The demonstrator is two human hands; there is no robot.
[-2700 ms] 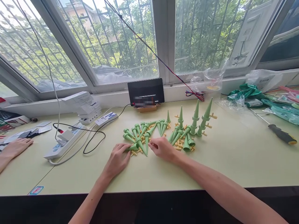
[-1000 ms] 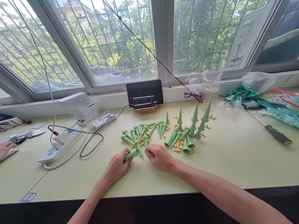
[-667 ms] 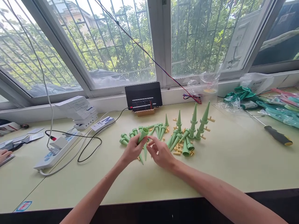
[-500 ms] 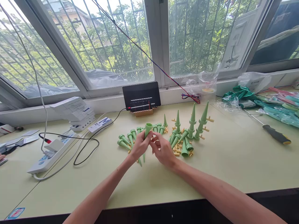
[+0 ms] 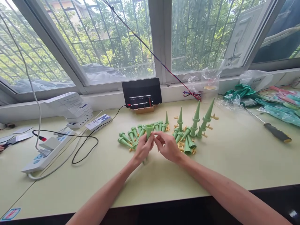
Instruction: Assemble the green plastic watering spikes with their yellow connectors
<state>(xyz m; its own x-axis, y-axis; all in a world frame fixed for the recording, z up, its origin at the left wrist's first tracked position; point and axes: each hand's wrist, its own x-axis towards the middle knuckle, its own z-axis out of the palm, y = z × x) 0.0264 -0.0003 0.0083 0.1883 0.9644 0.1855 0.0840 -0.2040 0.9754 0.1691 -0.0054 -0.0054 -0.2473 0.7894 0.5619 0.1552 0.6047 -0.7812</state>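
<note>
Head view: the left hand [image 5: 143, 149] is clamped around a green cone [image 5: 148, 132], held above the table [image 5: 122, 190] with its open end uppermost. The thumb and forefinger of the right hand [image 5: 169, 147] meet at the side of this cone, just below its rim; whether they grip a small part there cannot be told. A second ago the cone lay tilted, low in the left hand, with the right hand apart from it; it has since been raised and turned upright, so that both hands now work on one piece. Loose cones [image 5: 125, 143] lie behind and to the left. To the right, near the right hand, yellow fittings [image 5: 194, 151] lie among further cones, and stacked cones [image 5: 196, 120] stand upright with similar fittings projecting from their sides.
</note>
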